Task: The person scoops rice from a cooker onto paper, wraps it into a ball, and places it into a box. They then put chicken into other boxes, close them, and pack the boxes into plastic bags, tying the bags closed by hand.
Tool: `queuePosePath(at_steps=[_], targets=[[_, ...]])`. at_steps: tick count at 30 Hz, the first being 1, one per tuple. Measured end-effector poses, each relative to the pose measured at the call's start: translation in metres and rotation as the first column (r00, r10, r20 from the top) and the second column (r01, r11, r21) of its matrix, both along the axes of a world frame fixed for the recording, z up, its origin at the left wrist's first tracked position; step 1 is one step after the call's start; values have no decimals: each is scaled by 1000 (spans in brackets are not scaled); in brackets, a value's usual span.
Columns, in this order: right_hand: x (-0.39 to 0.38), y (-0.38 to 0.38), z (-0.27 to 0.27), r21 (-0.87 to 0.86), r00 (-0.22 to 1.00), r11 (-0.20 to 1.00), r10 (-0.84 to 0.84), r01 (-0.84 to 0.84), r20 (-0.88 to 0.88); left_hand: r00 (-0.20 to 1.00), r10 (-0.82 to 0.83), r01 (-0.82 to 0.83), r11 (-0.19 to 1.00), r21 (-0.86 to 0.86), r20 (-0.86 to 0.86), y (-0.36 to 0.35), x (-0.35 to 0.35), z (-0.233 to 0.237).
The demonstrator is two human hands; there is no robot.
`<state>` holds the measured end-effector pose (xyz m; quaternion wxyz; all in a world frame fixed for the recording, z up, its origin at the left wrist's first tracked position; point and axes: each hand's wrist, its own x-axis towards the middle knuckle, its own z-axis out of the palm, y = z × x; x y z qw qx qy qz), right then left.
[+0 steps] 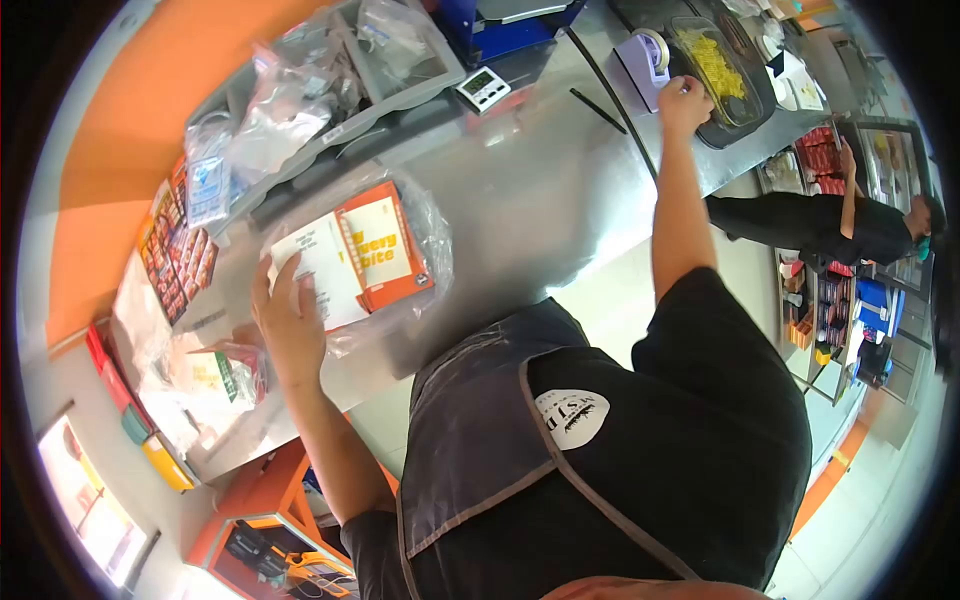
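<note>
— Under the left hand [285, 320]?
— Clear plastic bag [425, 225], crinkled, lying flat on the steel bench [540, 200]. Inside, flat cartons [378, 250], orange and white, printed faces up, one overlapping the other.
— And at the right hand [685, 100]?
— Long black tray [722, 130], shallow, at the far end of the bench. Holding a heap of pale yellow food [712, 62], too small to identify.

A fast-food shop's working counter: a long stainless-steel surface [520, 200] runs along an orange wall [120, 130]. A tray of yellow food [715, 65] sits at its far right end, a digital timer [483, 88] and grey bins [400, 70] of plastic bags line its back edge — printed menu cards [178, 250] lie at its left end, and stocked shelves [830, 300] stand beyond.
</note>
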<state>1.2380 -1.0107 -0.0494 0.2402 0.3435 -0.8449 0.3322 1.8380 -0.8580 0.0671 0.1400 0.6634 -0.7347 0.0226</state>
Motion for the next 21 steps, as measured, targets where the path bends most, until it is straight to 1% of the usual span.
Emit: queuePosePath(at_steps=[1, 2, 3, 4, 5, 6, 7, 8, 9, 11, 12, 13, 14, 15, 16, 17, 18, 19, 21], targets=[[-47, -18, -3, 288, 989, 957, -25, -19, 147, 979, 41, -25, 996, 83, -199, 0, 4, -4], [-91, -27, -5, 546, 956, 834, -85, -86, 280, 918, 102, -39, 985, 170, -383, -2, 3, -6], [-118, -24, 0, 428, 704, 770, 38, -473, 709, 921, 114, -50, 983, 177, -372, -3, 1, -6], [-111, -24, 0, 176, 344, 934, -62, -312, 937, 910, 149, -69, 975, 212, -387, -3, -1, -5], [-117, -27, 6, 158, 121, 934, -125, -320, 985, 897, 198, -103, 963, 247, -395, 1, 1, -2], [-117, -29, 10, 124, 40, 946, -117, -299, 992, 900, 237, -147, 955, 256, -367, 6, 4, -1], [-127, -32, 4, 134, 27, 939, -133, -317, 991, 906, 205, -121, 964, 238, -369, 4, 3, -3], [-138, -30, -2, 38, -68, 933, -67, -357, 995, 913, 176, -98, 970, 221, -368, 3, 1, -4], [-175, -41, -31, 36, -154, 942, -92, -334, 984, 902, 213, -129, 963, 237, -374, 3, -2, -2], [-183, -24, -28, -192, -279, 917, 93, -349, 956, 864, 307, -182, 929, 321, -399, 0, -11, 10], [-182, -12, -24, -259, -255, 921, 187, -290, 949, 865, 334, -216, 922, 322, -375, 2, -7, 12], [-181, -7, -23, -327, -214, 918, 281, -225, 936, 911, 273, -188, 942, 278, -309, 2, -5, 12], [-178, -2, -29, -268, -135, 936, 242, -230, 961, 947, 195, -134, 962, 239, -255, 1, -9, 9], [-185, 15, -30, -210, -21, 955, 210, -212, 977, 997, 70, -67, 985, 157, -17, 4, 1, 3], [-204, 26, -63, -99, 313, 848, 298, -521, 902, 916, 196, -110, 962, 250, -351, 4, 0, -2], [-220, 35, -84, 158, 570, 691, 420, -705, 706, 898, 235, -134, 951, 278, -372, 3, -1, -4], [-122, 32, -5, -167, 222, 917, 259, -362, 940, 864, 197, -91, 966, 241, -463, 2, 8, -19], [-93, 25, 14, -182, 245, 927, 269, -327, 932, 880, 188, -84, 965, 247, -436, 2, 8, -20], [-75, 10, 39, -98, 259, 930, 199, -355, 945, 887, 156, -49, 967, 249, -435, -2, -4, -11]])
